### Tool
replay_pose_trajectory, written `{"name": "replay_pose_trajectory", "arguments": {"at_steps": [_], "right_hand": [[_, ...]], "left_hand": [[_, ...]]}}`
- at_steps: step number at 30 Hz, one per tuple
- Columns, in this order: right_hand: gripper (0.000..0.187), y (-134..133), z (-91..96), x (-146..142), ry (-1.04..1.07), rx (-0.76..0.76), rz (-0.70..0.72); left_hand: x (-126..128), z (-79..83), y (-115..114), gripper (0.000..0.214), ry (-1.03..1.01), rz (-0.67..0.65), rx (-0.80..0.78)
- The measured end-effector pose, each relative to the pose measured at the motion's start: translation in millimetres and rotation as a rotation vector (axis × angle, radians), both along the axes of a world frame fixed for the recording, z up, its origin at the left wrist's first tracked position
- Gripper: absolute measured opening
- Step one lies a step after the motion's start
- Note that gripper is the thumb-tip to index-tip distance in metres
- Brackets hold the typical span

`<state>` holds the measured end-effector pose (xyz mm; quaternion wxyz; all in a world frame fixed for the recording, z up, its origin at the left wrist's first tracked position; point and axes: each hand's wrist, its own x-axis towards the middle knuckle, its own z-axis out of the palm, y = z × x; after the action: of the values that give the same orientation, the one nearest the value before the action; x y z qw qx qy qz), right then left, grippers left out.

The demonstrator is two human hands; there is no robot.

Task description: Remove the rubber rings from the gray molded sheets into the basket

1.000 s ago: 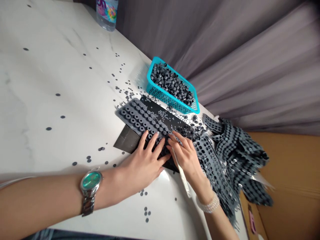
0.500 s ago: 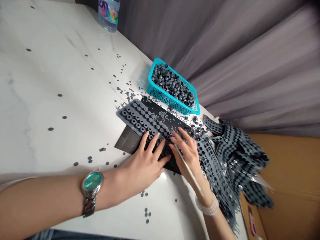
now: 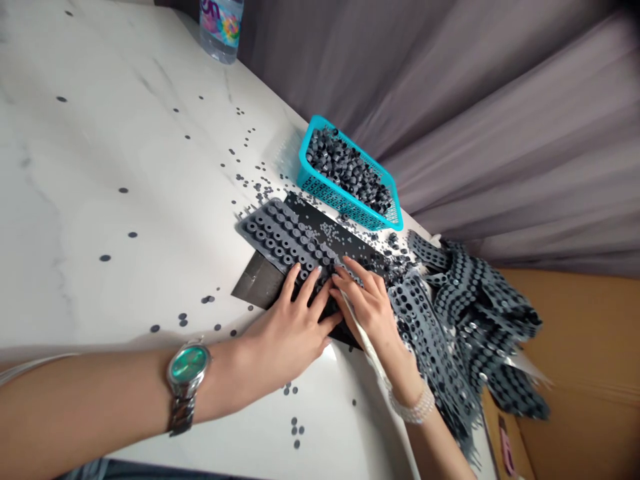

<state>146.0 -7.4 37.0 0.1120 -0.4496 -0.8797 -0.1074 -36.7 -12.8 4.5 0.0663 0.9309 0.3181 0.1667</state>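
A grey rubber sheet (image 3: 280,233) with rows of raised round studs lies on a black board (image 3: 257,280). My left hand (image 3: 287,333) rests on the sheet's near part, palm down with fingers spread. Beside it, my right hand (image 3: 367,300) has its fingertips on the same sheet, close to my left fingers. A thin, pale stick-like tool (image 3: 364,340) runs along my right palm toward the wrist; its tip is hidden by the fingers. Small grey discs (image 3: 327,232) are scattered over the board.
Behind the board, a turquoise basket (image 3: 313,175) holds many small dark rubber pieces. Punched grey sheets (image 3: 435,353) are heaped at the right beside a cardboard box (image 3: 585,333). A water bottle (image 3: 220,30) stands at the far edge, and loose discs dot the white table (image 3: 90,167).
My right hand has shifted slightly left along the sheet, nearer my left fingers, with the pale tool moving along. My left hand stays in place on the sheet.
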Motion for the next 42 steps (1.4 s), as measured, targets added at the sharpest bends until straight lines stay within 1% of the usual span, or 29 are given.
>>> {"name": "replay_pose_trajectory", "arguments": {"at_steps": [5,7,9,11,13,15,17,20,21,23,25,28,32,34,37,38,40,42], "right_hand": [[0.021,4,-2.6,2,-0.03,-0.03,0.007],[0.021,5,-6.3,3,-0.007,-0.007,-0.025],[0.02,5,-12.0,2,0.083,0.047,-0.112],[0.018,4,-18.7,-1,0.2,0.08,-0.231],[0.018,3,-24.4,-3,0.292,0.074,-0.337],[0.019,4,-26.7,-3,0.34,0.047,-0.41],[0.023,8,-23.9,1,0.38,0.051,-0.488],[0.031,14,-11.9,14,0.453,0.081,-0.618],[0.032,14,-7.6,19,0.462,0.074,-0.633],[0.029,13,-1.7,27,0.453,0.047,-0.612],[0.025,9,-1.2,32,0.424,0.024,-0.568],[0.024,3,-8.3,33,0.391,0.031,-0.531],[0.022,-4,-16.1,26,0.388,0.082,-0.507],[0.019,-7,-16.3,21,0.373,0.076,-0.421],[0.018,-9,-14.8,10,0.284,0.04,-0.211],[0.018,-10,-14.5,7,0.257,0.037,-0.164],[0.017,-9,-14.8,3,0.229,0.045,-0.127],[0.016,-8,-15.8,1,0.223,0.061,-0.129]], "left_hand": [[0,-0.7,-1,0.047,0.011,0.003,-0.001],[0,-0.9,-1,0.047,0.011,0.005,0.002],[0,-1.1,-1,0.047,0.013,-0.001,0.003],[1,-1.4,-1,0.047,0.012,-0.008,0.004],[1,-1.7,-1,0.046,0.007,-0.012,0.003],[2,-2.3,0,0.046,0.008,-0.013,-0.001],[3,-3.2,0,0.046,0.018,-0.01,-0.007],[3,-4.9,-1,0.046,0.019,-0.001,-0.009],[3,-5.3,-1,0.046,0.014,-0.001,-0.007],[2,-5.1,-1,0.047,0.004,-0.009,-0.004],[1,-3.5,0,0.048,-0.006,-0.021,0.002],[-2,0.4,4,0.055,-0.022,-0.029,0.03],[-5,4.4,17,0.06,-0.001,0.035,0.069],[-6,4.4,23,0.058,0.02,0.054,0.084],[-7,2.6,27,0.055,0.04,0.046,0.099],[-7,1.9,27,0.055,0.045,0.045,0.102],[-7,1.0,27,0.054,0.054,0.043,0.105],[-8,0.9,26,0.051,0.063,0.04,0.106]]}}
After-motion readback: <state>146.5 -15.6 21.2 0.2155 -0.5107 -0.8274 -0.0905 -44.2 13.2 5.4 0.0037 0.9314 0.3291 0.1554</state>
